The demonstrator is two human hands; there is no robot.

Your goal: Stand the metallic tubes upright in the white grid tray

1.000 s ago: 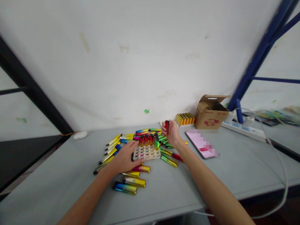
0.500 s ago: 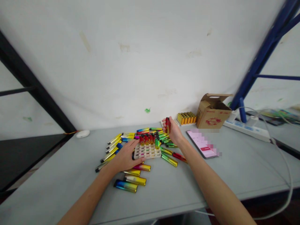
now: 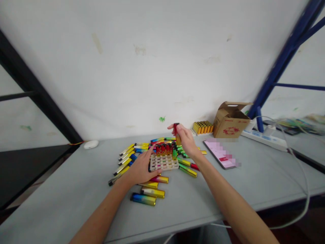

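My left hand (image 3: 142,166) grips the left side of a white tray with holes (image 3: 164,163), its thumb along the front edge and its fingers toward the back. Several red-and-gold lighters (image 3: 163,149) stand upright in the tray's back rows, and a green one (image 3: 174,153) stands at the right. Above the back right of the tray, my right hand (image 3: 186,139) pinches a red-and-gold lighter (image 3: 177,133), held nearly upright with its dark top up. Loose shiny lighters lie around the tray, among them a blue-and-yellow one (image 3: 143,199) in front and a green-and-yellow one (image 3: 188,170) to the right.
At the back right stand a block of yellow-orange lighters (image 3: 203,127) in a white tray and an open cardboard box (image 3: 230,122). A phone (image 3: 220,154) lies right of my forearm. Farther right are a power strip (image 3: 264,139) and its cable. A white case (image 3: 90,144) sits back left.
My right hand has moved slightly left, bringing its lighter closer to the tray, and the lighter has turned a little. My left hand keeps its hold on the tray. The view has shifted slightly.
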